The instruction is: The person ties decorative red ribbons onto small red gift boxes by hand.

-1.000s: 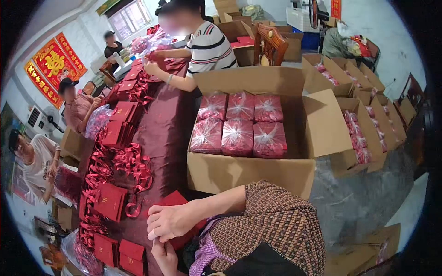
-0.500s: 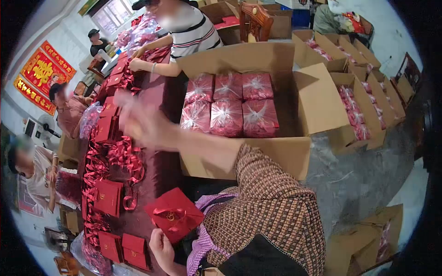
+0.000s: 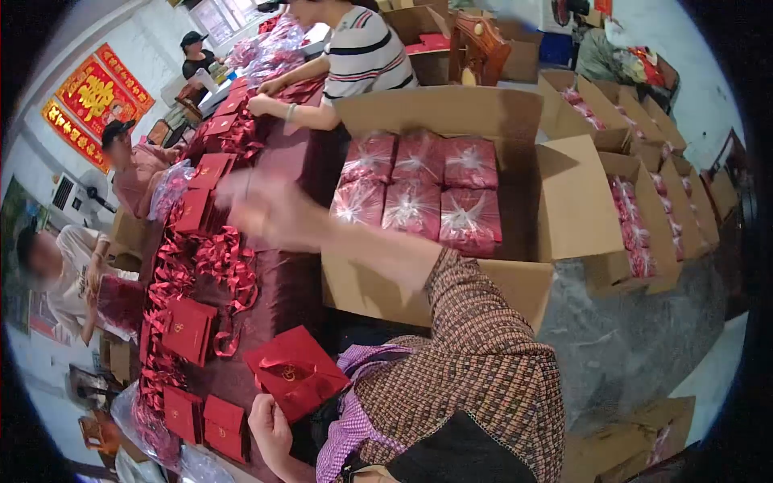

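Left grip (image 3: pixel 270 422) pinches red pouch (image 3: pixel 296 373) by its edge; right grip (image 3: pixel 270 211) blurred, can't tell.

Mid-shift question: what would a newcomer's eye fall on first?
Probably the open cardboard box near the picture's centre, with six plastic-wrapped red bundles showing inside. Below, the left hand holds a red pouch with a gold emblem; the right hand is a blur above the table. A red-and-gold banner hangs at upper left.

The pouch (image 3: pixel 299 374) is red, gold-marked — the sleeve (image 3: pixel 491 322) brown-checked.
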{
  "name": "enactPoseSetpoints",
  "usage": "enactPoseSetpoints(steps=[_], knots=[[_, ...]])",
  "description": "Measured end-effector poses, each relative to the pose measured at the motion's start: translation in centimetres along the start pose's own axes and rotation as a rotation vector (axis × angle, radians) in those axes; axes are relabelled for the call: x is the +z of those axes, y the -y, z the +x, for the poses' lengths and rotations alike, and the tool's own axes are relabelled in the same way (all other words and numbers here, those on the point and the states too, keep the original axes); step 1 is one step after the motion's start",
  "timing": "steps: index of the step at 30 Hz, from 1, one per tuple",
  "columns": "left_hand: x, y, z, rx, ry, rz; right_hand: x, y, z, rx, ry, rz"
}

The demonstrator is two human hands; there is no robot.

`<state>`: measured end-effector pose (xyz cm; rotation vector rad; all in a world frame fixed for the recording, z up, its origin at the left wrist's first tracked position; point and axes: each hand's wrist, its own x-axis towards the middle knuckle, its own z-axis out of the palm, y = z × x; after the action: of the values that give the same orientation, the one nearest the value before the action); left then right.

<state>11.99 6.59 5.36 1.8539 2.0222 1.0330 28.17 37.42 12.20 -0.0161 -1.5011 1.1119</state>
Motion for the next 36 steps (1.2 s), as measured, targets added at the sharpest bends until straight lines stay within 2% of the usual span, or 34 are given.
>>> enactPoseSetpoints(steps=[1, 4, 5, 6, 8, 9, 11, 12, 15, 20, 23, 28, 30, 31, 33, 34, 36], knots=[[-0.2, 0.2, 0.0, -0.005, -0.013, 0.010, 2.0, -0.9, -1.5, -0.242, 0.182, -0.170], [-0.9, 0.9, 0.2, -0.033, -0.056, 0.053, 8.8, -2.3, -5.0, -0.318, 0.550, 0.145], [-1.2, 1.3, -0.1, -0.045, -0.073, 0.087, 10.3, -2.7, -6.1, -0.248, 0.771, 0.030], [-1.5, 1.9, -0.5, -0.139, -0.069, 0.118, 11.3, -1.9, -7.1, -0.292, 0.803, -0.027], [-0.9, 2.8, -1.0, -0.130, -0.250, 0.088, 14.3, -3.3, -8.7, -0.430, 0.822, 0.077], [-1.4, 2.0, -0.8, -0.145, -0.238, 0.063, 15.2, -3.7, -8.9, -0.486, 0.875, 0.011], [-2.3, 2.5, -0.8, -0.182, -0.216, 0.031, 16.5, -4.8, -9.1, -0.504, 0.993, -0.088], [-2.5, 2.6, -0.9, -0.231, -0.226, 0.039, 17.3, -5.4, -9.1, -0.513, 0.983, -0.093], [-2.7, 4.2, -1.2, -0.222, -0.269, 0.025, 19.0, -6.8, -9.0, -0.505, 1.098, -0.122], [-3.9, 6.6, -1.7, -0.350, -0.300, -0.018, 22.3, -8.9, -8.4, -0.462, 1.141, -0.067], [-4.7, 8.0, -1.9, -0.378, -0.316, 0.018, 23.9, -9.9, -8.0, -0.518, 1.118, -0.072], [-4.8, 9.5, -2.6, -0.387, -0.340, 0.024, 25.2, -10.8, -7.2, -0.533, 1.268, 0.033], [-5.5, 10.1, -3.5, -0.478, -0.332, 0.106, 25.6, -11.0, -7.2, -0.501, 1.306, 0.107], [-6.2, 10.2, -3.2, -0.422, -0.429, 0.080, 25.7, -11.1, -7.1, -0.473, 1.338, 0.167], [-6.8, 11.8, -5.5, -0.556, -0.558, -0.148, 25.5, -11.0, -6.7, -0.430, 1.384, 0.249], [-7.0, 12.2, -6.3, -0.679, -0.694, -0.367, 25.2, -11.0, -6.5, -0.385, 1.422, 0.312], [-7.8, 12.8, -7.5, -0.696, -0.801, -0.472, 25.1, -11.1, -6.2, -0.393, 1.406, 0.333]])
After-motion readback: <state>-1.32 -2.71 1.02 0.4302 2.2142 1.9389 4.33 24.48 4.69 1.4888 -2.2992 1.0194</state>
